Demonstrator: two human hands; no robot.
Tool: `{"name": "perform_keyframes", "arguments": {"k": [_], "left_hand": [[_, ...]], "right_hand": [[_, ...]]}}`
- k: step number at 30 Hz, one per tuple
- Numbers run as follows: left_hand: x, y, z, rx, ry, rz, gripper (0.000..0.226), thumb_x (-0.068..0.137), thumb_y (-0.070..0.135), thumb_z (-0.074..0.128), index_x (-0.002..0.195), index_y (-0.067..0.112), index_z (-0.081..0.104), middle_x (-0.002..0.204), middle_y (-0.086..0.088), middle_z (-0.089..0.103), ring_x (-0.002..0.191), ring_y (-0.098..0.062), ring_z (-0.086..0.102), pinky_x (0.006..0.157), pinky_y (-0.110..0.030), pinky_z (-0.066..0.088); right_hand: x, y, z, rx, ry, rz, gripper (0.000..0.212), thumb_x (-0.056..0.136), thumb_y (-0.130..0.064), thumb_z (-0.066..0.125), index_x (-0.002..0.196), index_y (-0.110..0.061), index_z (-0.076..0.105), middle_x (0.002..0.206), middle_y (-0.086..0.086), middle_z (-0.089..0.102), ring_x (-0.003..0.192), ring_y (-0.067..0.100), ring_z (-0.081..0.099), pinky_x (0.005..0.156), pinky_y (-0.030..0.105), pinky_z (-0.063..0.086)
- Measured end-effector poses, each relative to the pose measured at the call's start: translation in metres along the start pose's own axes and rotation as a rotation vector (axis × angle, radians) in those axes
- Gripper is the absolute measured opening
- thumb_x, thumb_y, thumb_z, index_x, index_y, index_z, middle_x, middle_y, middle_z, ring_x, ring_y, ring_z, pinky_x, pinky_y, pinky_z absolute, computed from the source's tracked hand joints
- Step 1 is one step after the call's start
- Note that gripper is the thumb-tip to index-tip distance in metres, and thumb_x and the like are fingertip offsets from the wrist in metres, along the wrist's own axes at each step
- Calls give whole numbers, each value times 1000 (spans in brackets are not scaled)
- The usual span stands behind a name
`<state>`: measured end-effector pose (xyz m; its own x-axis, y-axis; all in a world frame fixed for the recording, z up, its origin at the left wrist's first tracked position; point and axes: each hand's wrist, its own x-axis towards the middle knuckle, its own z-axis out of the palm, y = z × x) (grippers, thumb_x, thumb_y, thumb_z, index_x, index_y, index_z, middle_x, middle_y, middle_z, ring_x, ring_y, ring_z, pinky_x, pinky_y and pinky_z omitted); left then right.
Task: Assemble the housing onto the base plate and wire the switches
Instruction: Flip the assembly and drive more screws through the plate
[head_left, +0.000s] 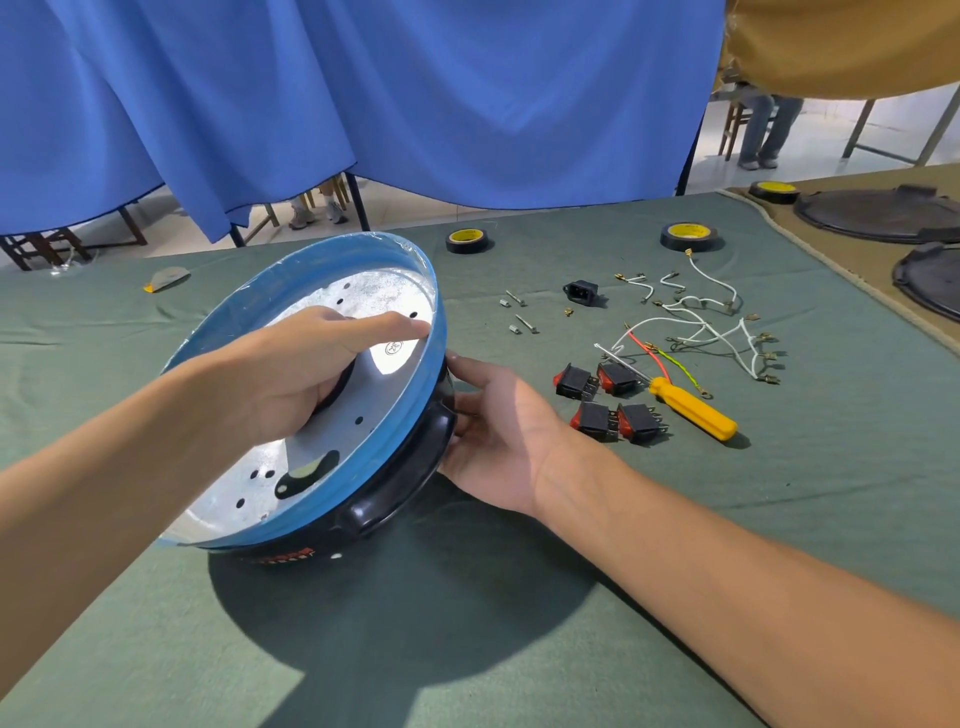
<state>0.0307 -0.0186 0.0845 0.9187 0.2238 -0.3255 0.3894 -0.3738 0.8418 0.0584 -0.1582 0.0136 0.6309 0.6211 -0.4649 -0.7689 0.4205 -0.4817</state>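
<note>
Housing (244, 306) tilted up on edge, open side toward the camera, black base (410, 467) under it. Cannot tell whether the low edge rests on the cloth (519, 649).

Left hand (301, 364) inside the housing: forefinger straight out to the far wall, the other fingers curled into the centre hole of the metal floor (374, 291), holding it there. Right hand (498, 431) outside on the base, thumb at the seam, fingers spread flat against the black plastic.

Handling, as judged: thin sheet metal, light, stiff but dentable. The blue film on the wall looks slick (poor for a pinch). Better holds: the centre hole, or the moulded handle on the base. Punched hole edges may be sharp.

Right of the housing: four switches (595, 418), a screwdriver (696, 410), loose wires (696, 317). Beyond it, a tape roll (466, 241). Nothing is wired yet.
</note>
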Motion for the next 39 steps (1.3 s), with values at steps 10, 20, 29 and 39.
{"name": "perform_keyframes", "arguments": {"k": [10, 20, 29, 39], "left_hand": [[2, -6, 8, 103, -20, -8, 45, 56, 52, 79, 39, 16, 58, 46, -7, 54, 38, -19, 53, 45, -24, 42], [3, -13, 6, 168, -4, -32, 53, 74, 49, 73, 57, 6, 48, 34, -4, 48, 32, -17, 49, 42, -22, 38], [-4, -3, 3, 407, 95, -87, 66, 64, 72, 69, 75, 8, 60, 52, 1, 54, 46, -15, 53, 47, -24, 37], [-67, -5, 40, 866, 309, 375, 73, 69, 84, 38, 113, 29, 56, 106, 11, 59, 101, -17, 52, 84, -38, 44]], "right_hand": [[-5, 3, 0, -22, -105, 96, 48, 91, -45, 53, 118, -9, 67, 110, 10, 70, 103, 27, 64, 102, 36, 47], [-5, 4, -2, -64, -82, 61, 46, 94, -46, 51, 113, -9, 70, 101, 10, 71, 96, 26, 65, 98, 35, 47], [-6, 6, -1, -70, -102, 23, 42, 93, -45, 54, 113, -12, 71, 104, 8, 72, 92, 24, 68, 85, 33, 55], [-7, 5, 5, 11, -146, -37, 36, 99, -39, 48, 89, -11, 69, 70, 3, 71, 60, 15, 70, 54, 22, 56]]}}
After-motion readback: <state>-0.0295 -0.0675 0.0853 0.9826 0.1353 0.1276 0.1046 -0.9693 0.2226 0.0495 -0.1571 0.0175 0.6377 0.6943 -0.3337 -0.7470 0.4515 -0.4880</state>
